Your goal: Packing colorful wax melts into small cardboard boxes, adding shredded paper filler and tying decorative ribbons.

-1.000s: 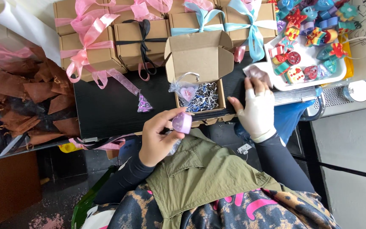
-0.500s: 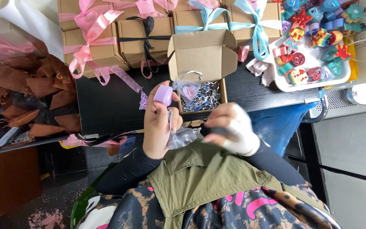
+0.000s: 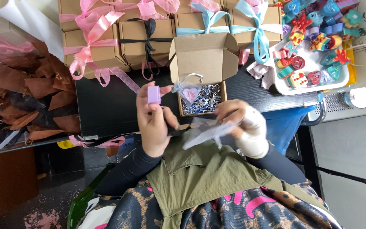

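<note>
My left hand (image 3: 153, 125) holds a small lilac block (image 3: 153, 94) pinched between thumb and fingers, raised just left of the open cardboard box (image 3: 202, 57). My right hand (image 3: 244, 123), wrapped in white at the wrist, grips a sheer pale pouch (image 3: 206, 133) close to my chest, below the box. Inside the box lie dark shredded filler and a sheer pouch with a pink heart (image 3: 190, 94). The two hands are close together but apart.
Closed cardboard boxes tied with pink, black and blue ribbons (image 3: 102, 51) line the back of the black table (image 3: 106, 108). A white tray (image 3: 318, 82) of colourful small shapes sits at the right. Brown pouches (image 3: 34, 91) are heaped at the left.
My left hand lifted the lilac block higher, beside the box. My right hand came away from the tray side to my chest and now holds the sheer pouch.
</note>
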